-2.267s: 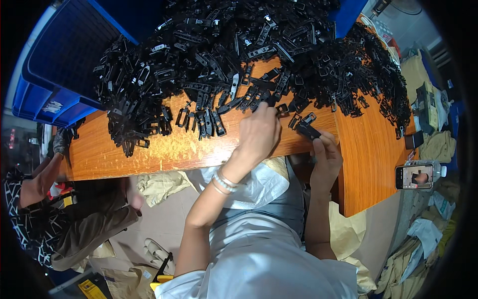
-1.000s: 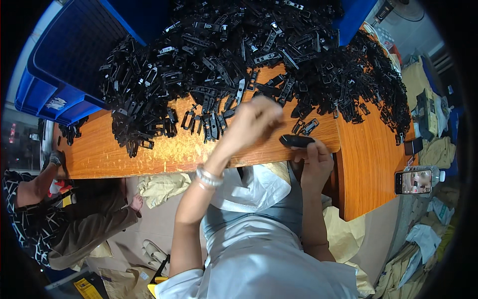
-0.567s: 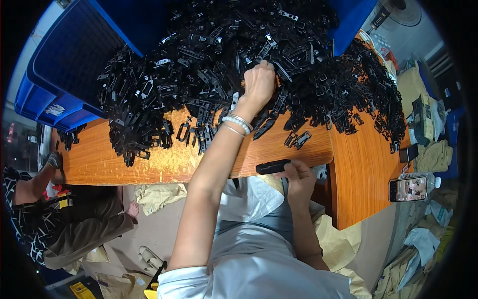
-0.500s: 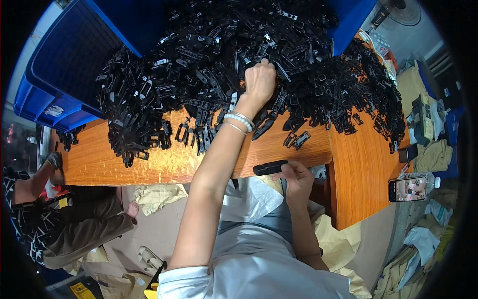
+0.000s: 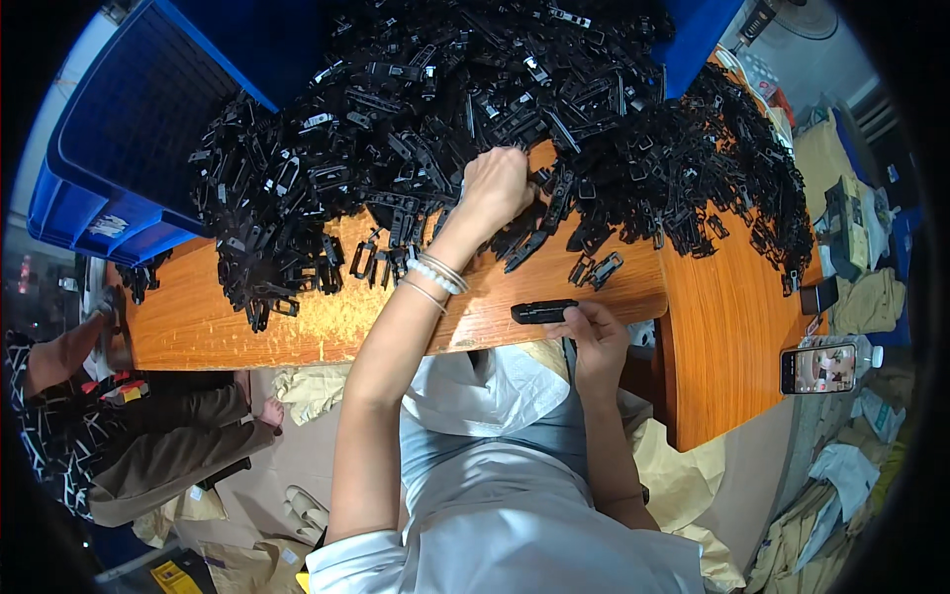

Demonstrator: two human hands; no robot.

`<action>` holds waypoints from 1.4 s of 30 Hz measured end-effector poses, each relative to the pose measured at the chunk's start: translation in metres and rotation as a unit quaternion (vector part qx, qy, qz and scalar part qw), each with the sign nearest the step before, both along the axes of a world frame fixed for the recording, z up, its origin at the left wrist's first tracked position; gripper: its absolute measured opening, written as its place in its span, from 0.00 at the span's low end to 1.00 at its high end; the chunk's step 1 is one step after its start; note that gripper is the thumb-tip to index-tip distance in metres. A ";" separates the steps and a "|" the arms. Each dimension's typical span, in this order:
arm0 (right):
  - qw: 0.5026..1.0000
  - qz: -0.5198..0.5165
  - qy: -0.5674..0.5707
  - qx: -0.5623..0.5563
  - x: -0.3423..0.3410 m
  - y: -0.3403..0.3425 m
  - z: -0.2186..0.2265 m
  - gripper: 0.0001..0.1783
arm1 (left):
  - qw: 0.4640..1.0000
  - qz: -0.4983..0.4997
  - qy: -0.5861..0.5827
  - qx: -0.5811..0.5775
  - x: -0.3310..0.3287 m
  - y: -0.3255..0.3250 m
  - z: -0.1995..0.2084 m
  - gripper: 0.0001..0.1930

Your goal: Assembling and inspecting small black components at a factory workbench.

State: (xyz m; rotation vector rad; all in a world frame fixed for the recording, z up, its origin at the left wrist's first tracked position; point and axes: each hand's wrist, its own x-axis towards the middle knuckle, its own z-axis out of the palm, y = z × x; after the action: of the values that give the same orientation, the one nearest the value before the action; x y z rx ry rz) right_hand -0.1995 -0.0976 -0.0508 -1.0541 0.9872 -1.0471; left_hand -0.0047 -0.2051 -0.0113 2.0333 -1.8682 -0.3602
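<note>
My right hand pinches a long black plastic piece near the table's front edge, thumb on its right end. It looks like a narrow, rounded casing; its exact kind is unclear. My left hand, with bracelets at the wrist, is closed at the near side of a large heap of black plastic parts. Its fingertips are turned away, and what they grip is hidden, though dark parts lie right beside them. A couple of loose black frame-like parts lie on the wood between the heap and my right hand.
A blue crate stands tilted at the left of the wooden table. Smaller black parts spread over the right side. A phone stands past the right edge. At far left is another person's hand.
My left hand has drawn back toward me and slightly left from deeper in the heap. My right hand has risen a little, still holding the black piece.
</note>
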 end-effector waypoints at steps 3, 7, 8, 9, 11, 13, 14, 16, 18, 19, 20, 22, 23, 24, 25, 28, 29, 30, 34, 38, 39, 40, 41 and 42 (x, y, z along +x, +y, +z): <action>1.000 -0.003 -0.008 -0.021 0.006 0.001 0.006 0.05 | 0.996 -0.002 0.028 -0.085 0.009 0.014 -0.005 0.09; 0.999 -0.005 -0.027 -0.018 0.007 -0.003 -0.003 0.06 | 0.955 0.110 0.215 -0.174 0.004 0.040 0.013 0.10; 0.998 -0.002 -0.024 -0.060 0.008 -0.005 -0.007 0.06 | 0.927 0.123 0.290 -0.202 0.005 0.048 0.011 0.11; 0.995 0.001 -0.022 -0.102 0.009 -0.005 -0.009 0.07 | 0.893 0.135 0.364 -0.229 0.006 0.055 0.009 0.12; 0.996 -0.006 -0.025 -0.090 0.003 -0.007 -0.007 0.08 | 0.797 0.089 0.559 -0.212 -0.003 0.069 0.010 0.10; 0.996 0.009 -0.040 -0.083 0.006 -0.004 0.007 0.09 | 0.793 0.065 0.599 -0.088 -0.001 0.098 0.018 0.08; 0.995 0.017 -0.051 -0.087 0.007 -0.004 0.011 0.08 | 0.772 0.058 0.630 -0.052 -0.006 0.107 0.015 0.08; 0.994 0.024 -0.061 -0.091 0.009 -0.003 0.013 0.08 | 0.822 0.031 0.568 -0.020 -0.014 0.122 0.012 0.10; 0.992 -0.001 -0.044 -0.122 0.010 -0.002 0.013 0.07 | 0.835 0.035 0.549 0.000 -0.020 0.131 0.013 0.12; 0.992 0.000 -0.044 -0.122 0.012 0.000 0.015 0.07 | 0.847 0.029 0.530 -0.002 -0.019 0.136 0.017 0.13; 0.992 0.008 -0.042 -0.116 0.015 0.004 0.020 0.06 | 0.847 0.031 0.530 -0.003 -0.018 0.139 0.015 0.13; 0.993 0.017 -0.040 -0.109 0.015 0.008 0.022 0.05 | 0.860 0.027 0.509 -0.033 -0.017 0.145 0.011 0.13; 0.990 0.032 -0.043 -0.128 0.014 0.009 0.021 0.07 | 0.860 0.029 0.509 -0.034 -0.016 0.147 0.012 0.13; 0.987 0.048 -0.046 -0.147 0.013 0.009 0.020 0.09 | 0.864 0.049 0.502 -0.005 -0.015 0.150 0.015 0.13; 0.987 0.049 -0.046 -0.148 0.014 0.010 0.019 0.09 | 0.866 0.068 0.494 0.024 -0.016 0.152 0.018 0.13; 0.981 0.036 -0.041 -0.185 0.015 0.012 0.018 0.10 | 0.835 0.046 0.549 0.017 -0.018 0.157 0.012 0.13; 0.981 0.027 -0.034 -0.187 0.016 0.013 0.020 0.09 | 0.800 0.028 0.599 0.021 -0.018 0.159 0.010 0.13; 0.981 0.019 -0.027 -0.189 0.017 0.014 0.020 0.08 | 0.800 0.028 0.599 0.020 -0.019 0.162 0.010 0.13; 0.969 0.089 -0.008 -0.230 0.018 0.010 0.028 0.14 | 0.887 -0.025 0.455 -0.077 -0.020 0.171 0.009 0.16; 0.974 0.144 0.017 -0.171 0.014 0.002 0.038 0.25 | 0.918 -0.026 0.395 -0.031 -0.014 0.180 0.019 0.17; 0.960 0.220 0.049 -0.168 0.010 -0.001 0.034 0.28 | 0.917 -0.025 0.396 -0.031 -0.013 0.181 0.018 0.17; 0.959 0.222 0.049 -0.168 0.011 0.000 0.035 0.28 | 0.917 -0.025 0.397 -0.041 -0.012 0.182 0.016 0.17; 0.962 0.212 0.038 -0.166 0.012 0.002 0.035 0.27 | 0.916 -0.025 0.398 -0.050 -0.011 0.183 0.015 0.16; 0.965 0.202 0.028 -0.165 0.013 0.004 0.035 0.26 | 0.916 -0.023 0.398 -0.050 -0.011 0.184 0.012 0.16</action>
State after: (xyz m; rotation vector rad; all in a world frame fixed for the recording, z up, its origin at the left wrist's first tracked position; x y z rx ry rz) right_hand -0.1865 -0.0935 -0.0158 -1.4944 0.6105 -0.8589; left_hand -0.0154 -0.0212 0.0010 1.4362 -1.3709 -0.9198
